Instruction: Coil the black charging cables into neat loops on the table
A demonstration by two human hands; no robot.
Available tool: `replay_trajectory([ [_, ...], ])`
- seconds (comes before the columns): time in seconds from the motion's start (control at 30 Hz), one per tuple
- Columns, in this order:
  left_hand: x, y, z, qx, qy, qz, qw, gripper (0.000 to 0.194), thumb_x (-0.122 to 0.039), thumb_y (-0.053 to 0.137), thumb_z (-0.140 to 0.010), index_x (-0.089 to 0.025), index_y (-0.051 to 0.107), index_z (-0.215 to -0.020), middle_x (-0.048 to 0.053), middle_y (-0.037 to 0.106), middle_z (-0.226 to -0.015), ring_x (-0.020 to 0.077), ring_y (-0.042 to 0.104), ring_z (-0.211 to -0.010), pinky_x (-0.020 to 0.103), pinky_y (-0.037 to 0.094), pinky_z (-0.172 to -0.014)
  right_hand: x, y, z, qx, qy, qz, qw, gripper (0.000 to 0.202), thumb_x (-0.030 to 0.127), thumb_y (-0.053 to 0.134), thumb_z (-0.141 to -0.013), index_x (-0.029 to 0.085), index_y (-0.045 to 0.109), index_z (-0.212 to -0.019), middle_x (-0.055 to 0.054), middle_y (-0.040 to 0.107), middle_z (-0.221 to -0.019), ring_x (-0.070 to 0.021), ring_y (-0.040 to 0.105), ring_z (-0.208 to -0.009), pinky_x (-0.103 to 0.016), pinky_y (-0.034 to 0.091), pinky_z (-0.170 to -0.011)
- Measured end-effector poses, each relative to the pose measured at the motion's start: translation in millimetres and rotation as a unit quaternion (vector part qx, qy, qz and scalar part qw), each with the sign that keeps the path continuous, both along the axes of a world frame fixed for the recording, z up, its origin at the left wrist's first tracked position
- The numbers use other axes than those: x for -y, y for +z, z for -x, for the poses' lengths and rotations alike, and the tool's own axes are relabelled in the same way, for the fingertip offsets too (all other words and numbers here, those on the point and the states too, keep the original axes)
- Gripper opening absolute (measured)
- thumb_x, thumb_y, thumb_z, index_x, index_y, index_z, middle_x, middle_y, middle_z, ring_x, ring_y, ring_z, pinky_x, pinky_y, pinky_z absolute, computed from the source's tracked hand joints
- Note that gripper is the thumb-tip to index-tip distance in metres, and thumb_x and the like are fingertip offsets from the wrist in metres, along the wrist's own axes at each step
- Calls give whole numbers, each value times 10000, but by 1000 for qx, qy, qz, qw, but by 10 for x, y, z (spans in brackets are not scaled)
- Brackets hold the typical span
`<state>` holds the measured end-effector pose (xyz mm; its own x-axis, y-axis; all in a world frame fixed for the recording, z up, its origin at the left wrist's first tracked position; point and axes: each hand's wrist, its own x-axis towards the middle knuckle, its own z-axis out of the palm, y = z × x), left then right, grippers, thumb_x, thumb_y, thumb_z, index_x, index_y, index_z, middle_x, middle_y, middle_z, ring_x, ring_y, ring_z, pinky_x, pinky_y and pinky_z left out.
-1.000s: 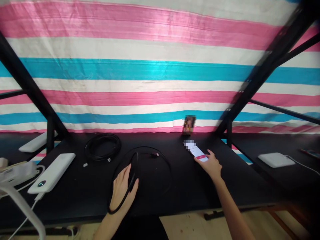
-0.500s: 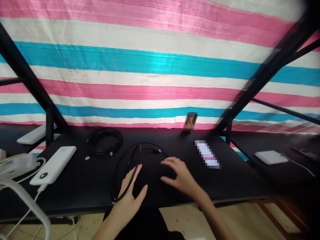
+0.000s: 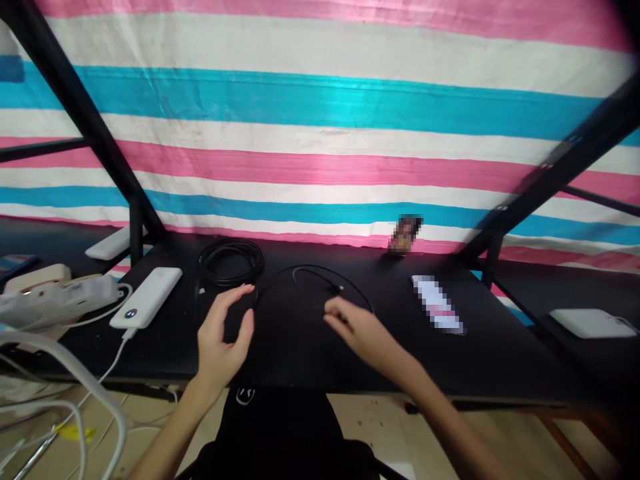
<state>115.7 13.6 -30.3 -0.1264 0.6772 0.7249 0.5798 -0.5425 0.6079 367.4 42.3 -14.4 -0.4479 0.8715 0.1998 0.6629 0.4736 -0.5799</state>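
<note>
A thin black cable (image 3: pixel 320 268) lies in a loose loop on the black table, its plug end near my right hand. My left hand (image 3: pixel 223 333) is over the table at the loop's left side, with thumb and fingers curved apart and nothing visibly held. My right hand (image 3: pixel 357 327) is to the right, just below the plug, its fingers bent close together; whether it grips the cable is hidden. Behind my left hand rests a coiled black cable (image 3: pixel 231 263).
A white power bank (image 3: pixel 147 297) and a white power strip (image 3: pixel 80 297) with cords are on the left. On the right are a blurred pale object (image 3: pixel 437 305) and a white box (image 3: pixel 590 323). Black frame posts (image 3: pixel 90 133) slant at both sides.
My left hand has come out from under the black cable loop and moved left. My right hand's fingers have drawn closer together. The view has shifted, moving the scene rightward.
</note>
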Motion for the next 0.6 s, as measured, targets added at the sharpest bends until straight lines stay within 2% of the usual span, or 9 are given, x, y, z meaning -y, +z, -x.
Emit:
replay_trajectory([
  [0.07, -110, 87, -92, -70, -22, -14, 997, 464, -174, 588, -829, -209, 479, -1279, 103, 574, -1213, 238, 534, -1145, 411, 422, -993, -156, 353, -44, -55, -39, -77, 995, 114, 289, 452, -931, 216, 538, -916, -13, 599, -798, -148, 563, -710, -261, 417, -672],
  [0.13, -263, 190, -196, -119, -26, -24, 992, 609, -250, 624, -819, -212, 374, -1373, 133, 492, -1330, 270, 454, -1248, 452, 367, -1045, -289, 654, -46, -108, -70, -153, 980, 115, 274, 454, -922, 209, 548, -913, 2, 567, -728, -136, 532, -640, -252, 403, -616],
  [0.23, -523, 346, -316, -128, -33, -11, 991, 781, -384, 628, -817, -212, 210, -1454, 165, 372, -1442, 303, 353, -1334, 503, 312, -1072, -399, 926, 4, -171, -71, -233, 955, 124, 253, 438, -920, 203, 551, -901, 18, 539, -690, -119, 503, -599, -244, 390, -580],
  [0.33, -712, 497, -383, -86, -75, 7, 993, 818, -409, 603, -833, -222, 132, -1475, 170, 329, -1477, 293, 328, -1357, 492, 304, -1077, -416, 1009, 61, -226, -65, -264, 935, 127, 239, 434, -922, 205, 554, -898, 12, 541, -715, -120, 513, -631, -250, 400, -594],
  [0.43, -820, 586, -429, -27, -114, 26, 993, 635, -377, 520, -889, -215, 248, -1440, 140, 525, -1311, 235, 499, -1217, 426, 365, -1030, -425, 1024, 97, -280, -60, -266, 920, 118, 249, 443, -924, 211, 550, -891, 14, 525, -715, -123, 509, -658, -261, 412, -623],
  [0.5, -891, 577, -460, -5, -124, 61, 990, 537, -378, 467, -913, -203, 330, -1402, 114, 606, -1177, 210, 566, -1108, 406, 385, -999, -457, 1036, 125, -331, -50, -266, 904, 120, 275, 443, -930, 213, 541, -899, 12, 520, -724, -121, 506, -669, -265, 415, -636],
  [0.6, -1025, 493, -536, 26, -126, 132, 983, 554, -428, 437, -914, -177, 348, -1401, 130, 589, -1207, 225, 547, -1134, 415, 372, -1003, -534, 1043, 215, -423, -28, -253, 870, 149, 337, 428, -944, 221, 521, -932, 4, 526, -763, -118, 508, -683, -261, 419, -628],
])
